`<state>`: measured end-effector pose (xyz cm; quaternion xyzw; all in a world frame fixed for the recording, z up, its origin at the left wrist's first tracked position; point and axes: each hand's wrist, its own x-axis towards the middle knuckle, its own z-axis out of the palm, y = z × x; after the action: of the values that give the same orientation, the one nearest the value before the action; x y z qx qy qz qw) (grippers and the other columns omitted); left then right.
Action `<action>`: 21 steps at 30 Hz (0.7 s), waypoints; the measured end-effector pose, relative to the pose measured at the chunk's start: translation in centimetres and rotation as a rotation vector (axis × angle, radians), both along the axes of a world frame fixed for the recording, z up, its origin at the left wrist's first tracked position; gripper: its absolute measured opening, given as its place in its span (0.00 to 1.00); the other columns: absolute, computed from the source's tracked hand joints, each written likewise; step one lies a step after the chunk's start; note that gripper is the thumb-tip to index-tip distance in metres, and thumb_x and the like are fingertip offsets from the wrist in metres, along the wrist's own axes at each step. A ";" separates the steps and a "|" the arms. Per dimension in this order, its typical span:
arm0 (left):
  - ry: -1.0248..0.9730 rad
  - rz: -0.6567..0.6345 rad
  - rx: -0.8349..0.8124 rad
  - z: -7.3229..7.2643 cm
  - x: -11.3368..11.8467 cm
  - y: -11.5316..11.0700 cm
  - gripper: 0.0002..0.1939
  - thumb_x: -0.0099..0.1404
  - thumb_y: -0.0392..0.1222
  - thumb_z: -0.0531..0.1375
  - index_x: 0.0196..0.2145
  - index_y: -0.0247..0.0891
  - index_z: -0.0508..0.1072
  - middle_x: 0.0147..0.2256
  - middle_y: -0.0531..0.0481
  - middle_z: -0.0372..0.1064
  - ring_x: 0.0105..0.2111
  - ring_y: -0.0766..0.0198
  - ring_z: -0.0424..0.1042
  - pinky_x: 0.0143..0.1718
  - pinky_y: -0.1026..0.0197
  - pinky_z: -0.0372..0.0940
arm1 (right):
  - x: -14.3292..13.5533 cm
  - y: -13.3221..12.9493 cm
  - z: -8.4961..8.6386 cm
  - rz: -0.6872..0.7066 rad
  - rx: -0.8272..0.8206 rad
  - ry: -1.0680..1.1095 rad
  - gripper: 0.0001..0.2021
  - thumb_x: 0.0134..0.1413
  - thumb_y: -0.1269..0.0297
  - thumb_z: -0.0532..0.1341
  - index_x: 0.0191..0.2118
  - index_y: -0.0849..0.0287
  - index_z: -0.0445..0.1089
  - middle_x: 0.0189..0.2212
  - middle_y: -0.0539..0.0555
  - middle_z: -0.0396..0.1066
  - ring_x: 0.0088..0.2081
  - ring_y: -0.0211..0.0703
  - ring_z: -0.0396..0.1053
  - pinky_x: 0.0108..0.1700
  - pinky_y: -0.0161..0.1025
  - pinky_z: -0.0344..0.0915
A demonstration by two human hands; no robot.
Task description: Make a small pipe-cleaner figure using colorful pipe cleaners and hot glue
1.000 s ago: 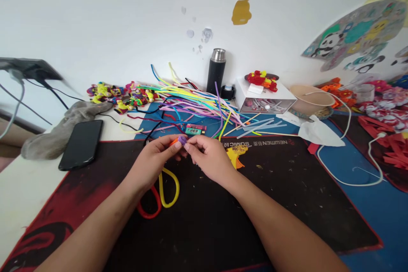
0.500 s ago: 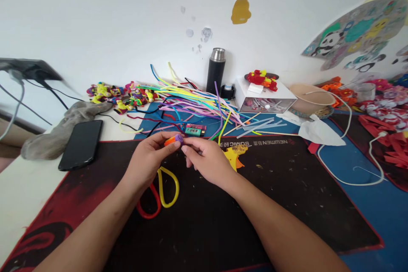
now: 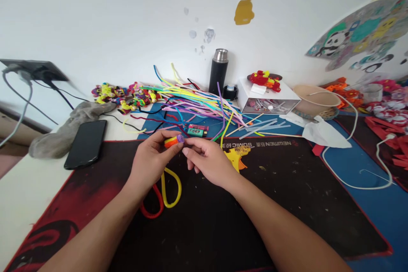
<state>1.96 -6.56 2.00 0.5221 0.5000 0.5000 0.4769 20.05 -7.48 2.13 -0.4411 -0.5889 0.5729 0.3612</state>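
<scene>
Pinched between the thumb and fingers of my left hand (image 3: 153, 157) is a small orange, yellow and purple fuzzy piece (image 3: 174, 140). My right hand (image 3: 208, 159) has its thumb and index finger pressed together at the purple end; whatever they grip is too small to make out. Below my left hand lie the red loop (image 3: 154, 204) and yellow loop (image 3: 172, 191) of a scissors-like handle, on the dark mat (image 3: 204, 238). Just right of my right hand, a yellow glue gun (image 3: 236, 157) is partly covered by it.
Behind my hands lies a pile of colored fuzzy stems (image 3: 197, 97). A black bottle (image 3: 219, 72), a white drawer box (image 3: 270, 97) and a beige bowl (image 3: 315, 101) stand farther back. A phone (image 3: 86, 144) is at left; a white cable (image 3: 353, 187) curves at right.
The whole view has shifted slightly, so things appear a little farther right. More of the orange and yellow piece shows between my left fingers. Both hands stay close together.
</scene>
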 end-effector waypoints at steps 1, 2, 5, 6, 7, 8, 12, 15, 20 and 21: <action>-0.004 0.004 -0.001 -0.1 -0.1 0.1 0.24 0.55 0.55 0.79 0.42 0.39 0.83 0.41 0.46 0.82 0.38 0.55 0.77 0.41 0.57 0.69 | 0.0 0.0 0.0 -0.001 0.002 -0.007 0.16 0.70 0.67 0.61 0.59 0.57 0.78 0.23 0.45 0.71 0.21 0.34 0.65 0.27 0.33 0.63; -0.003 0.010 0.002 -0.2 -0.1 0.1 0.24 0.55 0.55 0.79 0.43 0.39 0.83 0.41 0.45 0.82 0.39 0.56 0.77 0.42 0.58 0.69 | 0.0 0.0 0.1 -0.004 0.000 -0.013 0.16 0.70 0.67 0.61 0.59 0.57 0.78 0.23 0.45 0.71 0.22 0.35 0.65 0.27 0.34 0.63; 0.031 0.039 0.028 -0.4 -0.4 0.2 0.22 0.57 0.53 0.78 0.45 0.39 0.83 0.43 0.45 0.82 0.41 0.55 0.78 0.44 0.57 0.70 | 0.2 0.0 0.2 -0.023 -0.005 -0.023 0.14 0.70 0.66 0.61 0.56 0.58 0.79 0.24 0.46 0.72 0.23 0.35 0.66 0.27 0.34 0.63; 0.057 0.048 0.041 -0.4 -0.4 0.2 0.21 0.58 0.53 0.77 0.45 0.39 0.83 0.44 0.45 0.82 0.42 0.55 0.78 0.44 0.57 0.70 | 0.3 0.1 0.1 -0.035 0.001 -0.025 0.14 0.70 0.66 0.61 0.55 0.58 0.79 0.24 0.47 0.72 0.23 0.36 0.67 0.27 0.34 0.63; 0.088 0.052 0.054 -0.4 -0.5 0.1 0.20 0.59 0.52 0.77 0.44 0.40 0.83 0.43 0.45 0.83 0.41 0.54 0.78 0.44 0.57 0.70 | 0.3 0.2 0.1 -0.051 0.011 -0.026 0.13 0.70 0.65 0.61 0.54 0.58 0.79 0.24 0.47 0.72 0.24 0.36 0.67 0.27 0.34 0.63; 0.118 0.054 0.066 -0.4 -0.4 0.1 0.19 0.60 0.52 0.76 0.44 0.40 0.83 0.43 0.45 0.83 0.41 0.54 0.79 0.44 0.57 0.70 | 0.4 0.3 0.0 -0.069 0.020 -0.025 0.13 0.70 0.63 0.62 0.54 0.58 0.79 0.25 0.47 0.72 0.24 0.36 0.67 0.27 0.34 0.63; 0.197 0.036 0.110 -0.3 -0.3 -0.3 0.16 0.61 0.51 0.75 0.43 0.40 0.84 0.43 0.44 0.83 0.40 0.53 0.79 0.44 0.56 0.70 | 0.6 0.5 -0.3 -0.106 0.019 0.005 0.16 0.70 0.59 0.63 0.57 0.59 0.77 0.26 0.47 0.72 0.23 0.36 0.67 0.27 0.35 0.64; 0.236 0.013 0.135 -0.6 -0.2 -0.4 0.15 0.62 0.49 0.73 0.45 0.41 0.84 0.43 0.44 0.83 0.40 0.52 0.79 0.43 0.56 0.71 | 0.5 0.4 -0.4 -0.094 -0.004 0.036 0.15 0.70 0.60 0.63 0.56 0.60 0.77 0.25 0.47 0.72 0.23 0.35 0.66 0.27 0.35 0.63; 0.319 -0.036 0.211 -0.8 -0.2 -0.4 0.13 0.65 0.47 0.70 0.45 0.41 0.83 0.44 0.45 0.83 0.42 0.52 0.80 0.44 0.56 0.72 | 0.5 0.4 -0.3 -0.097 -0.021 0.054 0.12 0.68 0.60 0.65 0.51 0.60 0.76 0.25 0.46 0.71 0.22 0.35 0.66 0.26 0.34 0.62; 0.341 -0.045 0.234 -0.8 -0.2 -0.4 0.12 0.65 0.47 0.69 0.45 0.42 0.83 0.44 0.45 0.83 0.42 0.52 0.81 0.44 0.56 0.72 | 0.5 0.5 -0.3 -0.099 -0.028 0.062 0.11 0.68 0.60 0.65 0.50 0.60 0.75 0.24 0.46 0.71 0.23 0.35 0.67 0.26 0.34 0.62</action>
<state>1.74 -6.97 1.24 0.6620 0.5002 0.4483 0.3324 20.56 -7.02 1.78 -0.4570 -0.5466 0.5759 0.4009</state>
